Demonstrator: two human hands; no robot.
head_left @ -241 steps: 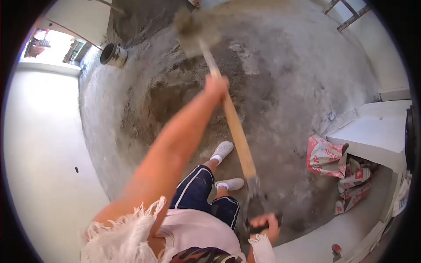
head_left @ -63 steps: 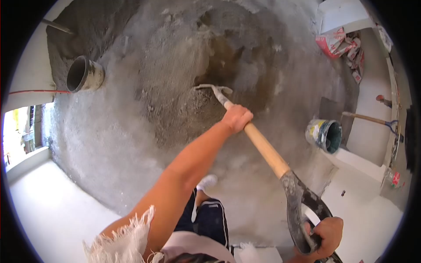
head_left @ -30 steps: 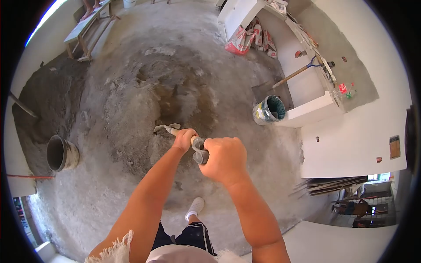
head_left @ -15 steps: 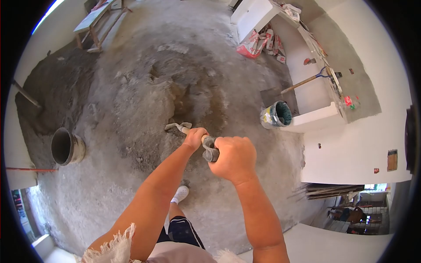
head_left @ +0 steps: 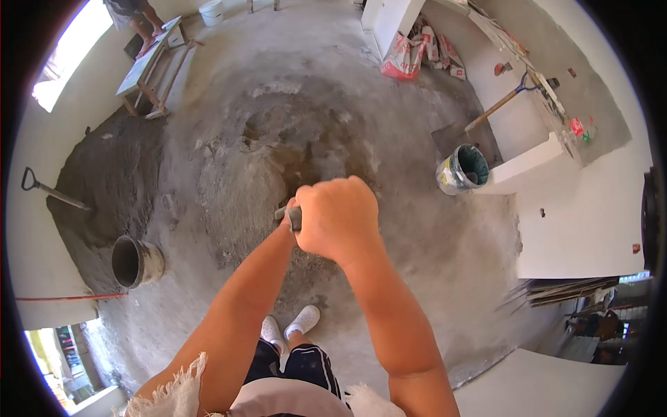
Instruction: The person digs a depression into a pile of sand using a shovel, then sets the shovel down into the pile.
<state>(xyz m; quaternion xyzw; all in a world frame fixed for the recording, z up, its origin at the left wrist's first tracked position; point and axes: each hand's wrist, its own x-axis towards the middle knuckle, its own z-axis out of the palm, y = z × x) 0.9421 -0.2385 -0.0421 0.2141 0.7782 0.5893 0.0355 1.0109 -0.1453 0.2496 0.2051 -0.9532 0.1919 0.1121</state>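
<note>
My right hand (head_left: 338, 217) is closed around the grey end grip of a shovel (head_left: 295, 219). Just behind and below it, my left hand (head_left: 287, 214) is mostly covered, with its fingers apparently wrapped round the same shovel's shaft. The blade is hidden behind my hands. Under and beyond them spreads a low heap of grey mortar mix (head_left: 243, 167) on the concrete floor, with a wetter brown hollow (head_left: 295, 163) at its middle.
A bucket (head_left: 139, 263) lies tilted on the left, near another shovel (head_left: 62, 197) in dark sand. On the right are a paint-stained bucket (head_left: 462, 170), a blue-handled shovel (head_left: 504, 104) and cement bags (head_left: 406, 57). A person's legs (head_left: 148, 28) stand on a bench (head_left: 149, 66).
My hands have come closer together, and the shovel's end now points more toward me, hiding its shaft. The view has shifted; both my feet now show, and a person on the bench has come into view.
</note>
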